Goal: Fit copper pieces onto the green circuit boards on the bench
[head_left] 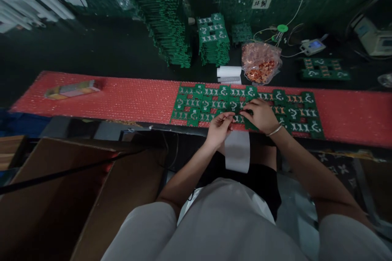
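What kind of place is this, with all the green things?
Probably an electronics workshop. Tall stacks of green circuit boards stand at the back, more boards lie on a red mat, and both hands, left and right, touch them.

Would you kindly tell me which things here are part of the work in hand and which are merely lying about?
In hand:
- left hand and right hand on the green boards
- white strip hanging off the edge
- red bubble wrap underneath

Lying about:
- tall board stack
- bag of copper parts
- cardboard box
- small meter

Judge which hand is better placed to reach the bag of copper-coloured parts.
Probably the right hand: the bag lies almost straight beyond it, while the left hand sits further left, pinching a green board.
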The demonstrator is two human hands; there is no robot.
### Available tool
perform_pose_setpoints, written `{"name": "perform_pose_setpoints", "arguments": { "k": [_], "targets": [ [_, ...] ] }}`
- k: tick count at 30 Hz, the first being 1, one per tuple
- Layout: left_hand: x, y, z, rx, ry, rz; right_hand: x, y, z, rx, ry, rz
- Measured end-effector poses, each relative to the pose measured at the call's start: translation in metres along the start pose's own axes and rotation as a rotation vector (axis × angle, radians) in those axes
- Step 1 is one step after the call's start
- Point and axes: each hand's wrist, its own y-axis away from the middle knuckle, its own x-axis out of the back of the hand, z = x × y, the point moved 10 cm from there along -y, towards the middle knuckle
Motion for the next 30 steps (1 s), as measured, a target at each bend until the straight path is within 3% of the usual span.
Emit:
{"name": "perform_pose_setpoints", "arguments": {
  "k": [3, 6, 9, 11, 13, 15, 20, 23, 26, 30],
  "targets": [
    [0.001, -0.001, -0.001, 0.000, -0.006, 0.014, 0.006, -0.002, -0.007, -0.017, -0.111, 0.005],
    [-0.001, -0.002, -0.001, 0.013, -0.016, -0.013, 0.025, -0.001, -0.016, -0.039, -0.419, 0.060],
    [-0.012, 0.000, -0.008, 0.136, -0.014, -0.165, 0.041, 0.004, -0.029, -0.006, -0.721, 0.078],
    [-0.022, 0.006, -0.013, 0.232, 0.022, -0.288, 0.046, 0.007, -0.036, 0.007, -0.796, 0.053],
    [-0.030, 0.011, -0.015, 0.278, 0.069, -0.368, 0.049, 0.010, -0.040, 0.001, -0.805, 0.033],
    [-0.031, 0.012, -0.014, 0.259, 0.092, -0.371, 0.052, 0.013, -0.042, 0.006, -0.773, 0.036],
    [-0.013, 0.003, -0.004, 0.017, -0.046, -0.147, 0.059, 0.020, -0.046, 0.047, -0.455, 0.140],
    [-0.009, 0.002, -0.002, -0.050, -0.111, -0.089, 0.060, 0.023, -0.051, 0.089, -0.337, 0.182],
    [-0.009, 0.001, -0.002, -0.060, -0.117, -0.094, 0.056, 0.023, -0.051, 0.082, -0.328, 0.154],
    [-0.009, -0.001, -0.007, 0.020, 0.030, -0.097, 0.045, 0.011, -0.033, 0.065, -0.320, 0.122]
  ]
}}
